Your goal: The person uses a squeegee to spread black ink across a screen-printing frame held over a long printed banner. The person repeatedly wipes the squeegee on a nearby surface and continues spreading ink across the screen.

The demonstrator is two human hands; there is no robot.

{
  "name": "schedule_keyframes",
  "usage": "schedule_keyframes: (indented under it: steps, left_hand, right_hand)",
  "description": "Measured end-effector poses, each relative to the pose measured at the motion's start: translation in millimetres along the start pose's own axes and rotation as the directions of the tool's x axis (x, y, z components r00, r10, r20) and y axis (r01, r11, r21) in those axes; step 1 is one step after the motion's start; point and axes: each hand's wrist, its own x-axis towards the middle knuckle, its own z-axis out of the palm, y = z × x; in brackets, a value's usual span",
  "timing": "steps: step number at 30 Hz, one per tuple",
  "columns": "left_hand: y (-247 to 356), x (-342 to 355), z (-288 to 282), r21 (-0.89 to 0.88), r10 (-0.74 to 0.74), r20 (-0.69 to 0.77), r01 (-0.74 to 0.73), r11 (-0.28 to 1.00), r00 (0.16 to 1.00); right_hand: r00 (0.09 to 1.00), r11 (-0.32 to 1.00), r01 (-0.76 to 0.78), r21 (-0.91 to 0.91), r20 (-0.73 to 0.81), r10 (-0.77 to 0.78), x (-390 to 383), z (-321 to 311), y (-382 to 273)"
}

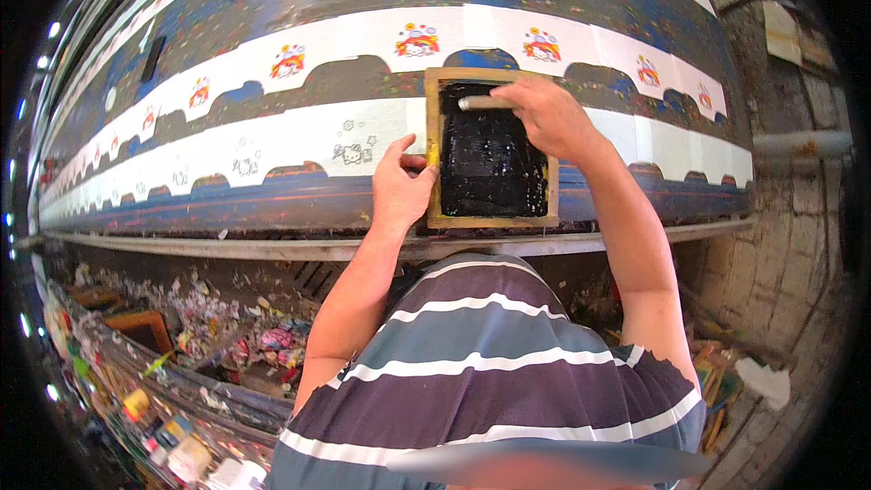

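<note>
The screen frame (491, 150) lies on the white strip (299, 141). Left hand (399, 186) clamps the frame's left edge; right hand (544, 113), closed on the squeegee (485, 102), sits at its top. Best to pull evenly, keeping the frame still.

The left hand (399, 189) steadies a wooden printing frame (490, 218) while the right hand (549, 116) grips a squeegee (485, 102) on its black mesh.

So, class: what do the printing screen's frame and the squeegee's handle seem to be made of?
The screen frame looks like bare wood: tan, matt, square-cut bars, smeared with yellow ink. The squeegee handle in the right hand looks pale and rounded, probably wood too, though the view leaves it uncertain.
</note>
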Motion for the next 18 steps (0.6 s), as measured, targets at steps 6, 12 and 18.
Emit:
schedule_keyframes:
  steps: [6,12,18]
  left_hand:
    - [-2,5,-4,-0.021,-0.041,0.061,0.043,0.999,0.997]
    - [5,5,-8,-0.037,-0.055,0.111,0.060,0.998,0.992]
    - [0,-3,2,-0.146,0.098,0.052,-0.090,0.985,0.994]
  right_hand:
    - [0.999,0.999,-0.002,0.037,-0.050,0.004,-4,12,4]
    - [0.998,1.000,0.022,-0.014,-0.054,-0.023,-63,31,-50]
    - [0.998,1.000,0.010,-0.005,-0.054,-0.010,-109,40,-103]
